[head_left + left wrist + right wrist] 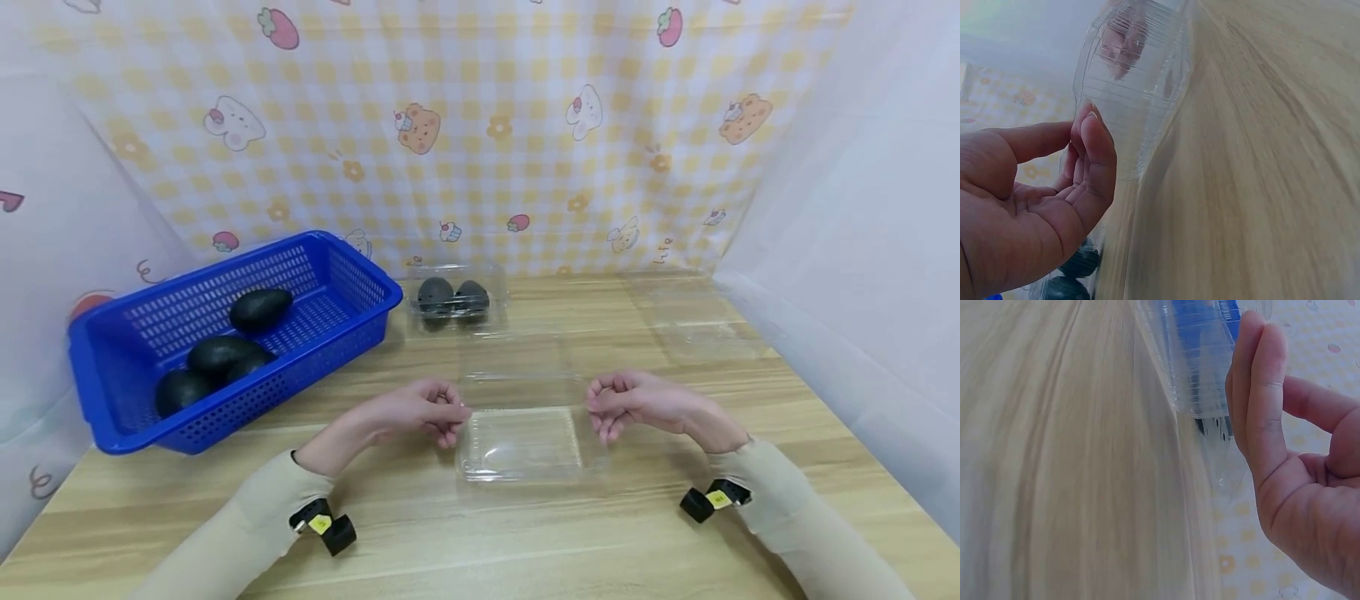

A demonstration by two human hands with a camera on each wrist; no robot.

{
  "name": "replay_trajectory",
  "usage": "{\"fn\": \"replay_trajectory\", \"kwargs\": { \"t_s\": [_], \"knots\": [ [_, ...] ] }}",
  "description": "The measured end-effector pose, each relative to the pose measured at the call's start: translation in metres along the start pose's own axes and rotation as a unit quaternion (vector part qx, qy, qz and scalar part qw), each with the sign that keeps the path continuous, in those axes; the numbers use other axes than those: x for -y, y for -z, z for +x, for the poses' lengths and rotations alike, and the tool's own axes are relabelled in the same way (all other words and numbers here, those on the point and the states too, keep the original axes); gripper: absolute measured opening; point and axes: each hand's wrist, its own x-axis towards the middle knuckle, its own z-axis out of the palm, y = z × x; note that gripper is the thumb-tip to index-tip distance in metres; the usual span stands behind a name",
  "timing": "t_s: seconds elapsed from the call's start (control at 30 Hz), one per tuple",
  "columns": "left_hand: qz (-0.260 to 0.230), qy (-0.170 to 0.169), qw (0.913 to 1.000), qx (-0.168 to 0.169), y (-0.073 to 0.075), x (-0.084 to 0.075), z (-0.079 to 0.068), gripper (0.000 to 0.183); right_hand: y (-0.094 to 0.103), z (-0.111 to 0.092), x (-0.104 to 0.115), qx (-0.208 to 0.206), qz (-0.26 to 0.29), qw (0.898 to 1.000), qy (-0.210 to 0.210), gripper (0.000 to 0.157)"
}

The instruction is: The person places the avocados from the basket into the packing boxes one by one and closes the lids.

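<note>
An open clear plastic clamshell container (525, 442) sits on the wooden table, its lid (513, 354) folded back away from the person. At its left rim my left hand (420, 412) pinches the edge between thumb and fingers; the left wrist view shows this hand (1041, 200) with thumb and fingertips meeting at the plastic. My right hand (637, 404) holds the opposite rim with thumb and bent fingers. In the right wrist view, that hand's (1291, 437) fingertips are at the container's edge (1200, 369), and the thumb tip is hidden behind the fingers. Nothing lies inside the container.
A blue plastic basket (367, 329) with several dark avocados (260, 310) stands at the left. Behind the open container, a closed clear clamshell (495, 283) holds two dark avocados (472, 300). More clear plastic packaging (697, 321) lies at the back right. A patterned curtain (495, 167) hangs behind the table.
</note>
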Motion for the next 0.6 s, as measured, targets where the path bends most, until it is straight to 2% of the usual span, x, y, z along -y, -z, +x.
{"fn": "replay_trajectory", "kwargs": {
  "t_s": [0.43, 0.6],
  "knots": [
    [0.011, 0.013, 0.9998, -0.011, 0.016, 0.002, -0.021, 0.013, -0.015, 0.025, 0.004, -0.010, -0.005, 1.000, -0.010, 0.015],
    [0.014, 0.019, 0.9995, -0.022, 0.019, 0.001, -0.029, 0.014, -0.020, 0.033, 0.004, -0.027, -0.001, 1.000, -0.011, 0.012]
  ]
}}
